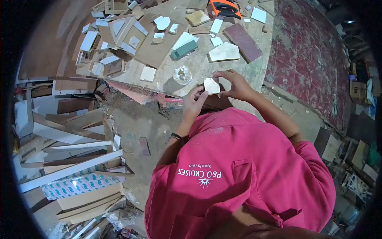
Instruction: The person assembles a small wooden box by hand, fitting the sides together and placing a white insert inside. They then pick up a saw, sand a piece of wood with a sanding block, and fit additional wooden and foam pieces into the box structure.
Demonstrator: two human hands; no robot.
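A small white piece (211,85) with cut corners is held at the table's front edge. My left hand (194,101) pinches its left side, thumb on the face and fingers curled. On the right, my right hand (235,85) is curved round the piece with thumb and index finger apart; whether they touch it is hard to tell. Just left of the piece stands a clear round container (182,75) with small bits inside. A white square piece (147,74) lies further left on the wooden table (163,85).
Beyond my hands lie a green block (184,50), a white board (224,52), a maroon board (242,42) and an orange-handled tool (226,8). Wooden offcuts (119,34) are heaped at the back left. Long boards (71,171) pile up below left.
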